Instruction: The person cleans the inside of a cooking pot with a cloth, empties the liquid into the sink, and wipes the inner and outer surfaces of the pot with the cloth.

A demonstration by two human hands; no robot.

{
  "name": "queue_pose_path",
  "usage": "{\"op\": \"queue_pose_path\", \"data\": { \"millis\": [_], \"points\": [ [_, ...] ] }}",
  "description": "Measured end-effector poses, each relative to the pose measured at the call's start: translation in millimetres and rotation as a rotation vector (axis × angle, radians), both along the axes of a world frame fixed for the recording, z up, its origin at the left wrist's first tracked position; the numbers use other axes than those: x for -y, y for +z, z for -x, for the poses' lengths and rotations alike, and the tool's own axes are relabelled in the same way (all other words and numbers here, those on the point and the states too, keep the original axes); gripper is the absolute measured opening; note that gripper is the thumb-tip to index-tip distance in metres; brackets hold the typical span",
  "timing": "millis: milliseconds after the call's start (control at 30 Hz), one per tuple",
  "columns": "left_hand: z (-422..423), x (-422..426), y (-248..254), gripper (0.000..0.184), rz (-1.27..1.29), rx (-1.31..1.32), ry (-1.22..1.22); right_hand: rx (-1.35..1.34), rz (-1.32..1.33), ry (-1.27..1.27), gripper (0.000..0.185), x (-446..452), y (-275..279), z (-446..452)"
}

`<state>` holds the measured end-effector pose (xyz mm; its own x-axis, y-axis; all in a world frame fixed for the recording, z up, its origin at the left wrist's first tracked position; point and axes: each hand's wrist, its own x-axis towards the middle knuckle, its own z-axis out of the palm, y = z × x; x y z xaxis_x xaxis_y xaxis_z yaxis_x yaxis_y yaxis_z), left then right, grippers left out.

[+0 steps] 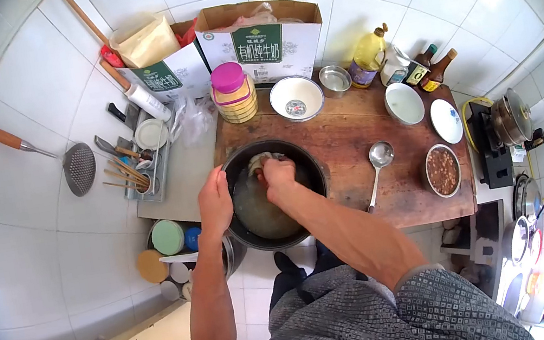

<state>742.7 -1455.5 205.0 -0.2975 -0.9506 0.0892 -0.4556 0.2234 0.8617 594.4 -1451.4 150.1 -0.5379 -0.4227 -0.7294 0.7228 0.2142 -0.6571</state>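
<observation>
A dark round pot (321, 192) stands at the front left of the wooden table, its near side reaching past the edge. Cloudy water (261, 213) lies in its bottom. My left hand (215, 200) is closed on the pot's left rim. Down inside the pot, my right hand (278, 177) has its fingers bent together against the far wall. A pale, soft-looking wad (274, 149) shows by those fingers; its kind is unclear, and the fingertips are partly hidden.
On the wooden table (344, 133) are a ladle (379, 160), a bowl of beans in brown liquid (442, 171), a white bowl (296, 98) and a pink-lidded jar (233, 92). Bottles (368, 58) and cartons (259, 40) line the wall. A stove (491, 146) stands right.
</observation>
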Motion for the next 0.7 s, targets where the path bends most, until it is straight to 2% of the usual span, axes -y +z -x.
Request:
{"op": "queue_pose_path", "data": {
  "millis": [33, 100, 167, 200, 267, 400, 467, 500, 567, 600, 667, 700],
  "points": [
    [0.6, 0.5, -1.9, 0.032, 0.017, 0.008, 0.004, -0.002, 0.003, -0.006, 0.031, -0.3, -0.8, -2.8],
    [3.6, 0.7, -5.6, 0.032, 0.031, 0.007, 0.006, -0.641, 0.099, 0.57, 0.031, -9.3, -3.0, -15.9],
    [2.3, 1.2, -8.6, 0.032, 0.019, -0.028, 0.005, -1.093, 0.307, 1.031, 0.035, -24.6, -7.6, -28.2],
    [1.4, 0.3, -11.0, 0.032, 0.016, -0.03, 0.002, -1.093, 0.302, 1.03, 0.035, -32.2, -1.3, -25.7],
    [3.0, 2.6, -13.8, 0.031, 0.077, -0.015, 0.023, -1.061, 0.302, 1.631, 0.035, -45.3, 26.5, -14.6],
    [2.9, 0.7, -10.4, 0.031, 0.056, -0.025, 0.033, -1.166, 0.201, 1.737, 0.031, -31.2, 40.1, -16.1],
    [1.7, 1.7, -11.8, 0.031, 0.032, -0.051, 0.007, -1.003, 0.169, 0.884, 0.032, -11.1, 12.1, -15.7],
    [1.7, 2.0, -11.1, 0.031, 0.033, -0.05, 0.006, -0.734, 0.121, 0.71, 0.033, -4.4, 8.7, -9.1],
    [2.8, -0.4, -9.5, 0.031, 0.047, -0.058, 0.01, -0.174, 0.039, 0.237, 0.022, -4.4, 30.8, -1.3],
    [3.7, -1.8, -6.9, 0.031, 0.047, -0.06, 0.01, -0.176, 0.039, 0.238, 0.022, -7.1, 26.6, 6.2],
    [4.3, -3.9, -0.5, 0.03, 0.062, -0.001, 0.03, 0.191, 0.057, -0.085, 0.015, -12.4, 13.3, 24.0],
    [3.8, -3.6, -0.9, 0.03, 0.064, -0.002, 0.027, 0.19, 0.059, -0.088, 0.015, -17.5, 17.3, 27.5]
  ]
}}
